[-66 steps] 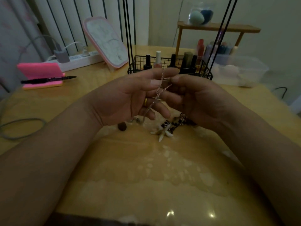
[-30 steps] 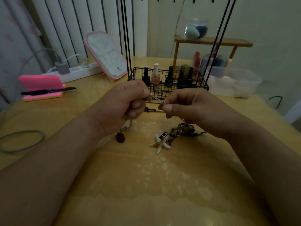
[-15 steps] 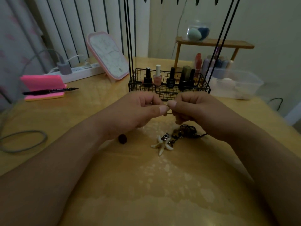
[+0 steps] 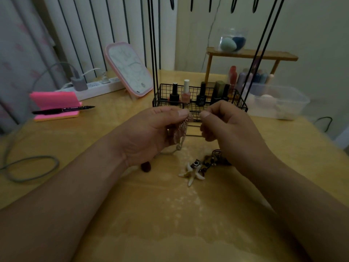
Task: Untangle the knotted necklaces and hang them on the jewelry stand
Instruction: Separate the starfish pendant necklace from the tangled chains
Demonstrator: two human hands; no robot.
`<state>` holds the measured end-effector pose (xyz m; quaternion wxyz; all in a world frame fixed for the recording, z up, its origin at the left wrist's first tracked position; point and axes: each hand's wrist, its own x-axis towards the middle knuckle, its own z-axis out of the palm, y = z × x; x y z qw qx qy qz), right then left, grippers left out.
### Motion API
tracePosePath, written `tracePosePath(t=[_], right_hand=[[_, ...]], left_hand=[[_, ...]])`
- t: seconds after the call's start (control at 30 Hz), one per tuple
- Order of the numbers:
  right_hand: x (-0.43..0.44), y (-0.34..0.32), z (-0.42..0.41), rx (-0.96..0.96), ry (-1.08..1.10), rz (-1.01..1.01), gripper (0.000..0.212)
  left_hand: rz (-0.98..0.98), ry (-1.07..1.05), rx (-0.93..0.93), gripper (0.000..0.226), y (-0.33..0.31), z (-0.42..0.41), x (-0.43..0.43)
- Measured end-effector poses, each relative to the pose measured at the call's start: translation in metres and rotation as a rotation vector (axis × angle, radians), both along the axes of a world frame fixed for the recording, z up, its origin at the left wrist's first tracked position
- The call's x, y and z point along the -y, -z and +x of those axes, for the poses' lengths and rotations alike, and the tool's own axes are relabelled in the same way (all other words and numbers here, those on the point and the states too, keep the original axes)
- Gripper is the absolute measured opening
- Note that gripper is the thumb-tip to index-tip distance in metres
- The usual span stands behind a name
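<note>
Left hand [image 4: 151, 133] pinches the silver chain [image 4: 181, 131] up off the desk [image 4: 170, 214] so loops hang free; right hand [image 4: 226, 127] looks pinched shut alongside, can't tell on what.

Dim light is filling the room. A yellow-toned wooden desk [image 4: 170, 214] is occupying the foreground, and its glossy top is reflecting pale patches. At 11 o'clock, a white panel [image 4: 105, 33] with dark vertical lines is standing behind the desk; a pale patterned curtain [image 4: 20, 53] is hanging at 10 o'clock. A plain light wall [image 4: 311, 35] is running from 12 to 2 o'clock. A small wooden shelf [image 4: 251, 54] is standing at 1 o'clock on the desk.
</note>
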<state>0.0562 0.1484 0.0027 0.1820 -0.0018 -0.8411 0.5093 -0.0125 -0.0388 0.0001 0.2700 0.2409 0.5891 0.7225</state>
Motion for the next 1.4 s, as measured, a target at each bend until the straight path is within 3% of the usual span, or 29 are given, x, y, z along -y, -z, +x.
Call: tracePosePath(t=[0.17,0.33,0.53,0.73,0.9,1.03,1.23,1.4], right_hand=[[0.006,0.001,0.002,0.136,-0.019,-0.274,0.024],[0.008,0.003,-0.006,0.222,-0.142,-0.436,0.014],[0.008,0.001,0.004,0.3,-0.349,-0.186,0.038],[0.008,0.004,0.005,0.291,-0.371,-0.079,0.011],[-0.003,0.0,0.002,0.26,-0.28,-0.085,0.013],[-0.007,0.0,-0.001,0.2,-0.2,-0.187,0.017],[0.0,0.007,-0.002,0.158,-0.054,-0.061,0.021],[0.005,0.005,-0.003,0.205,-0.107,-0.348,0.017]], left_hand=[[-0.028,-0.054,0.068,0.006,-0.001,0.001,-0.002],[-0.171,-0.167,-0.071,0.009,-0.005,0.001,0.001],[-0.272,-0.199,-0.225,0.009,-0.008,0.004,0.002],[-0.297,-0.247,-0.33,0.011,-0.009,0.006,0.001],[-0.338,-0.209,-0.253,0.009,-0.008,0.002,0.005],[-0.394,-0.013,-0.204,0.028,-0.009,0.005,0.007],[-0.121,0.101,0.063,0.017,-0.008,0.011,-0.002],[-0.019,0.094,0.125,0.016,-0.007,0.007,-0.001]])
